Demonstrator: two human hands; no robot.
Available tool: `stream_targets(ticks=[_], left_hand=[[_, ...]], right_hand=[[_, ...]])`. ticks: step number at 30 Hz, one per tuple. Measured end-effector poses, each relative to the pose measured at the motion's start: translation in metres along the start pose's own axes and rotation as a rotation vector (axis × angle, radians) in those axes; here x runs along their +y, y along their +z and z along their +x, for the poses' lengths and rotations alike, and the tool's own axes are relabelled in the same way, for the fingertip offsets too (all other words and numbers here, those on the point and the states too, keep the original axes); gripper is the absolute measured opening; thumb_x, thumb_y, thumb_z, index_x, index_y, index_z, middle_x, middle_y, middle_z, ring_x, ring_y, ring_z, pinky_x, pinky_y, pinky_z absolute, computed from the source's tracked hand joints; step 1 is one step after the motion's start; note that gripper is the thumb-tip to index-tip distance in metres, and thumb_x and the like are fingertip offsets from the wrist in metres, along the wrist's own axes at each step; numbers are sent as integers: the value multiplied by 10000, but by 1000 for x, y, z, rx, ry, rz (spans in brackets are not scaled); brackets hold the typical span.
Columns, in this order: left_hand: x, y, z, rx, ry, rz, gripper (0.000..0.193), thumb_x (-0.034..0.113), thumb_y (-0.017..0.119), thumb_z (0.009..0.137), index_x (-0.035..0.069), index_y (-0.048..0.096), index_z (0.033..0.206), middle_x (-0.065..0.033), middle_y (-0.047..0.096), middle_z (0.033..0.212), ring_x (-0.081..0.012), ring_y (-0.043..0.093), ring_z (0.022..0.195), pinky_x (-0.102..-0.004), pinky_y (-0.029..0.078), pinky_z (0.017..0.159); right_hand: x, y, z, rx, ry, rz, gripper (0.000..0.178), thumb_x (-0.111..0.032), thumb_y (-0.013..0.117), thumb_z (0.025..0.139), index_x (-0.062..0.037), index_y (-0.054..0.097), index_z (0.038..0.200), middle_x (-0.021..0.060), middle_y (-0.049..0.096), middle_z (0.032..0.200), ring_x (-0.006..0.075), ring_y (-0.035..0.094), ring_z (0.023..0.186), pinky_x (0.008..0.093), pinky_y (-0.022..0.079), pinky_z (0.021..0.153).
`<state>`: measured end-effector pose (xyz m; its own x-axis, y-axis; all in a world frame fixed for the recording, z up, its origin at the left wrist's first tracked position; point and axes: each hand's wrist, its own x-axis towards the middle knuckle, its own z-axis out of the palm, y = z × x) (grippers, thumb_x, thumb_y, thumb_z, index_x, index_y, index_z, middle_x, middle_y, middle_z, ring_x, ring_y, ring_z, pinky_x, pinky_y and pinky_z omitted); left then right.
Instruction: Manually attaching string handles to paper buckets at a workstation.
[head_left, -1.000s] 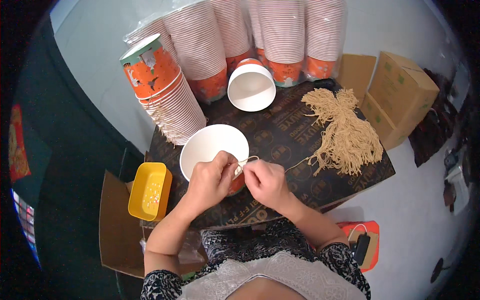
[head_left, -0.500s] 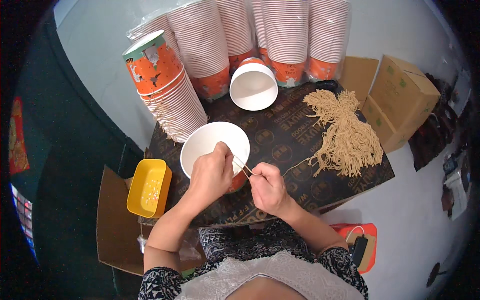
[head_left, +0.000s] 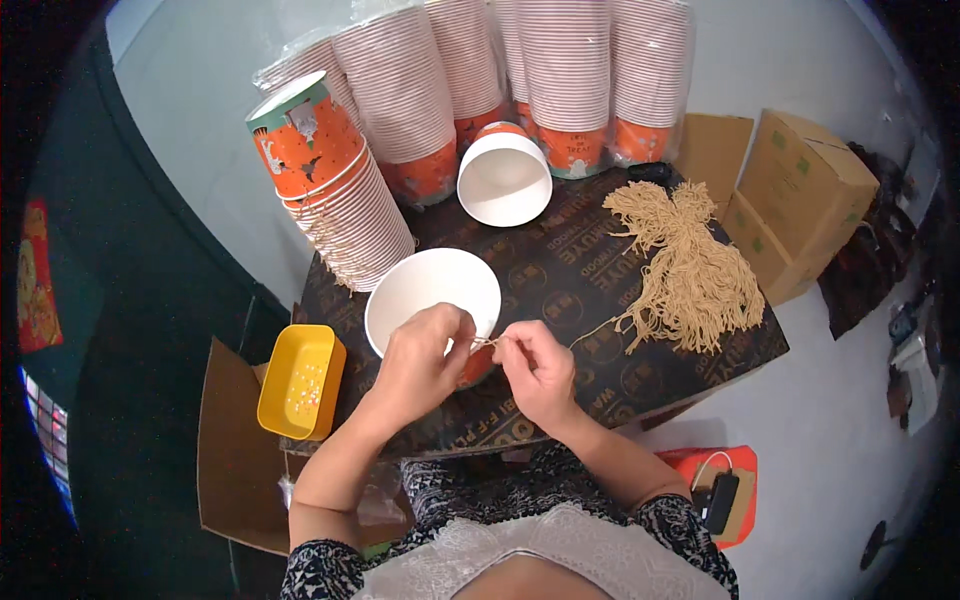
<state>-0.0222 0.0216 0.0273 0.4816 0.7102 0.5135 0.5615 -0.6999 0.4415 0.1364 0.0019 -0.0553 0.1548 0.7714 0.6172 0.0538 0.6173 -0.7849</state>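
Between my two hands a thin tan string (head_left: 484,341) is pinched at the near right rim of a white-lined paper bucket (head_left: 420,285). My left hand (head_left: 425,360) is closed on the string, over the bucket's near rim. Close by on the right, my right hand (head_left: 537,372) is closed on it too. The string's far end runs right toward a bundle of tan strings (head_left: 695,275). The bucket's outside is orange, mostly hidden by my left hand. Whether the string passes through its wall, I cannot make out.
A leaning stack of orange paper buckets (head_left: 345,205) with strings stands at the left. Another bucket (head_left: 505,180) lies on its side behind. Bagged stacks (head_left: 565,70) line the wall. A yellow tub (head_left: 300,380) with small bits sits at the left table edge; cardboard boxes (head_left: 800,200) stand right.
My left hand has come down and right, off the inside of the bucket. Both hands are now closer together at the string, and the loop between them has shrunk.
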Motion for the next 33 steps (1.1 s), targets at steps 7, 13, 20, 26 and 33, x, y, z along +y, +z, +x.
stream_targets(ticks=[7, 13, 20, 26, 33], left_hand=[[0, 3, 6, 107, 301, 119, 194, -55, 691, 734, 40, 547, 824, -114, 591, 786, -322, 637, 791, -517, 492, 979], [-2, 10, 4, 124, 321, 83, 228, -61, 708, 749, 33, 529, 855, -104, 591, 787, -326, 624, 765, -536, 485, 988], [-4, 13, 6, 123, 280, 55, 250, 1, 762, 745, 31, 536, 847, -98, 600, 774, -302, 632, 766, -536, 467, 1010], [-3, 10, 6, 82, 260, 86, 191, 38, 774, 747, 33, 592, 803, -86, 611, 773, -278, 639, 785, -532, 447, 1024], [-2, 13, 7, 71, 251, 119, 172, 39, 767, 754, 38, 615, 836, -84, 627, 796, -271, 646, 810, -527, 443, 1022]], right_hand=[[0, 1, 6, 11, 180, 147, 56, -46, 600, 956, 0, 618, 928, -45, 563, 749, 15, 486, 664, 197, 399, 575], [-6, 2, 8, -19, 430, 380, 118, -69, 600, 955, 10, 642, 879, -56, 566, 718, -1, 468, 632, 194, 379, 541], [-5, -1, 9, -39, 656, 685, 134, -118, 600, 972, -13, 667, 920, -61, 524, 672, -3, 380, 515, 192, 269, 440], [-8, -1, 7, -37, 697, 783, 195, -163, 567, 1002, -17, 646, 900, -78, 450, 618, 3, 334, 486, 199, 226, 425], [-8, -4, 5, -46, 690, 812, 236, -191, 531, 1021, -24, 614, 877, -96, 377, 594, 1, 281, 478, 206, 202, 419]])
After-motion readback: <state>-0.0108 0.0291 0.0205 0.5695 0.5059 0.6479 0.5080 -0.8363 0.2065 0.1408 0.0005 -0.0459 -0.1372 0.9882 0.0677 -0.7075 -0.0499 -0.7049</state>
